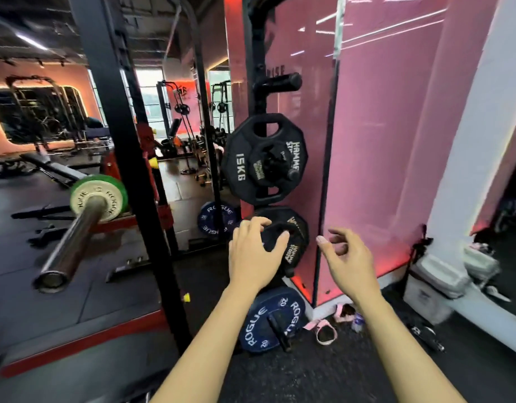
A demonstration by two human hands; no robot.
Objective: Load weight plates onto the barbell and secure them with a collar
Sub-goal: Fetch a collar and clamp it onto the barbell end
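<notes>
The barbell [73, 239] lies in the rack at left, its bare sleeve end pointing toward me, with a green-rimmed Rogue plate [117, 187] on it. On the black storage post ahead hang a 15 kg black plate [236, 170] with a smaller one on top, and below them a small black plate [294, 231]. My left hand [253, 254] is spread over the front of that lower plate, fingers reaching its upper edge. My right hand [348, 257] hovers just right of the plate, fingers loosely curled, holding nothing. No collar is visible.
A blue 20 kg Rogue plate [272, 321] sits on the lowest peg near the floor, another blue plate [216, 219] behind the rack. The black rack upright [128, 158] stands between barbell and post. Pink straps [323, 330] and white boxes [436, 286] lie by the wall.
</notes>
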